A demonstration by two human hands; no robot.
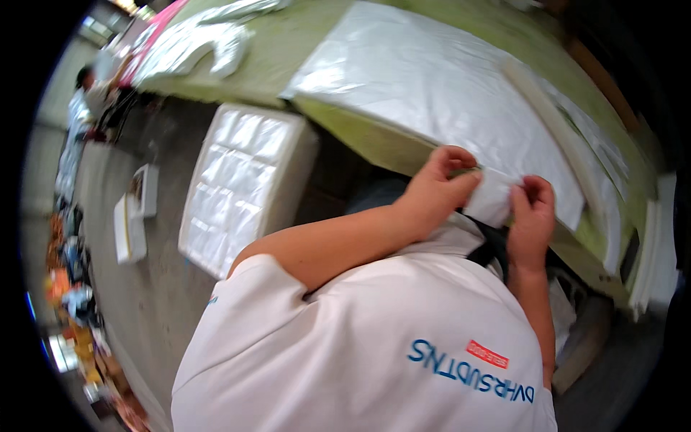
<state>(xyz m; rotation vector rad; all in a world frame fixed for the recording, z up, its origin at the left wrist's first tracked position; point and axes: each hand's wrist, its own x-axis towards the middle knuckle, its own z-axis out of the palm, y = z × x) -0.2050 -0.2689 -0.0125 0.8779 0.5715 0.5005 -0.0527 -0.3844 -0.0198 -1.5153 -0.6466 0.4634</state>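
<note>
Near the table's front edge, my left hand [440, 189] pinches the left side of a small white plastic bag [491, 199], thumb against curled fingers. At its other side my right hand [532, 219] is closed on the edge between thumb and fingers. The piece is roughly square and looks thin; whether anything is inside I cannot tell. Just beyond it, a large shiny white plastic sheet [425, 68] lies over the green-covered table [367, 129]. Along the right part of this sheet runs a long pale strip [554, 133].
Left of me stands a white crate [241, 187] filled with rows of shiny white packets. White boxes [129, 227] sit on the grey floor [165, 317]. Another person [101, 97] is at the far left, beside the table, near silvery-white film [194, 50].
</note>
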